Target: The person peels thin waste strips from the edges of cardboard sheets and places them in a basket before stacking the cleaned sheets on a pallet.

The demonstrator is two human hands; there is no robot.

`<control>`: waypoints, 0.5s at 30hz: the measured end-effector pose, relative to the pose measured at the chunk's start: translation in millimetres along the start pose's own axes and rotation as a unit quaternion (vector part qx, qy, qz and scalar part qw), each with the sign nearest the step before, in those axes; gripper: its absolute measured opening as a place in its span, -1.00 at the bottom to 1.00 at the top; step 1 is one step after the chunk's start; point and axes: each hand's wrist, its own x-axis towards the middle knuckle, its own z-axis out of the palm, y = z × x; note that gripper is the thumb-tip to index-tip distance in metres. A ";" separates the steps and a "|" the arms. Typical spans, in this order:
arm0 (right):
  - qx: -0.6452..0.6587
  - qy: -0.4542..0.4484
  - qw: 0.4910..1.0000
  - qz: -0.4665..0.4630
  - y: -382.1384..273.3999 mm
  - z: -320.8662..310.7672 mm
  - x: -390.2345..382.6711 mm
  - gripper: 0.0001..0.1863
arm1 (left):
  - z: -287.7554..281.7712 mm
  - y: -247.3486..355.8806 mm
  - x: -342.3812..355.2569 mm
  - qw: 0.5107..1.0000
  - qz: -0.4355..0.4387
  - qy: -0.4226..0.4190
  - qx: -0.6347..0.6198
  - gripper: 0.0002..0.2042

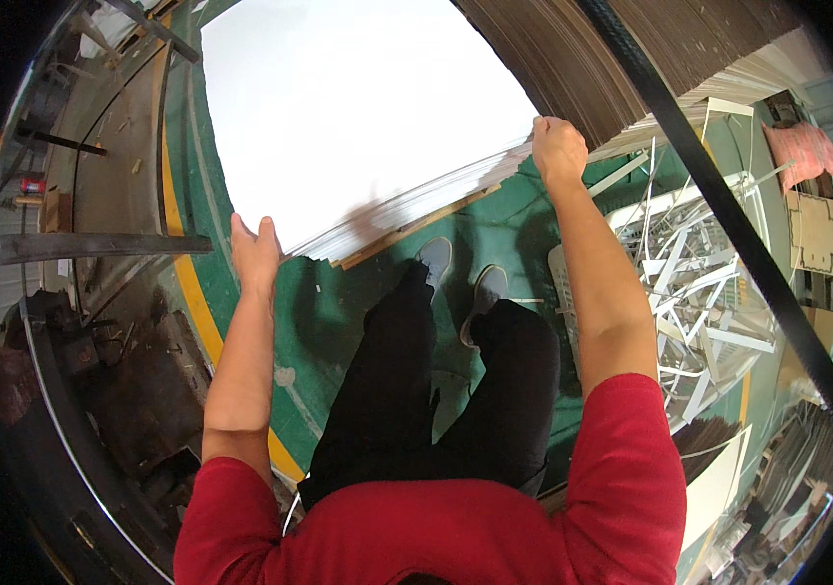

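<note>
A large white sheet lies over a stack of thin white sheets with uneven near edges, on a wooden board. My left hand grips the white sheet at its near-left corner, thumb and fingertips against the edge. My right hand is closed on the near-right corner, its fingers partly hidden. Both arms reach forward over my legs.
Tall brown board stacks stand upper right. A white crate of offcut strips and a pink sack are on the right. A black diagonal bar crosses there. Dark machinery and metal bars line the left; green floor surrounds my feet.
</note>
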 end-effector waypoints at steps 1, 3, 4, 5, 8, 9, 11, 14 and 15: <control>0.000 -0.005 1.000 0.001 -0.4 -0.5 -1.1 -0.62 | -0.8 2.1 -1.0 1.000 0.004 -0.004 0.012 -0.31; 0.012 -0.019 1.000 0.018 -1.0 -0.7 -3.3 -0.62 | -3.0 7.9 -2.6 1.000 0.023 -0.005 0.017 -0.28; 0.020 -0.016 0.999 0.020 -1.2 -0.2 -4.4 -0.62 | -4.5 11.5 -3.0 0.999 0.018 -0.028 -0.005 -0.25; 0.033 -0.021 0.999 0.033 -1.0 0.3 -4.9 -0.62 | -6.6 15.4 -3.7 0.998 0.014 -0.049 -0.029 -0.22; 0.068 -0.012 0.997 0.043 -0.2 1.2 -3.7 -0.62 | -15.2 26.3 -11.9 0.995 0.035 -0.095 -0.011 -0.13; 0.075 -0.013 0.996 0.040 0.0 0.9 -3.0 -0.62 | -19.1 29.2 -16.4 0.992 0.043 -0.117 -0.005 -0.07; 0.067 -0.043 0.996 0.044 -0.1 -0.3 -2.4 -0.62 | -27.6 33.4 -24.9 0.981 0.080 -0.134 0.112 -0.01; 0.038 -0.044 0.998 -0.009 -2.4 -3.4 -8.9 -0.57 | -33.6 34.9 -31.2 0.966 0.113 -0.161 0.167 0.02; 0.039 0.012 0.996 -0.075 -3.3 -3.6 -15.6 -0.53 | -34.1 34.1 -31.6 0.963 0.121 -0.164 0.174 0.02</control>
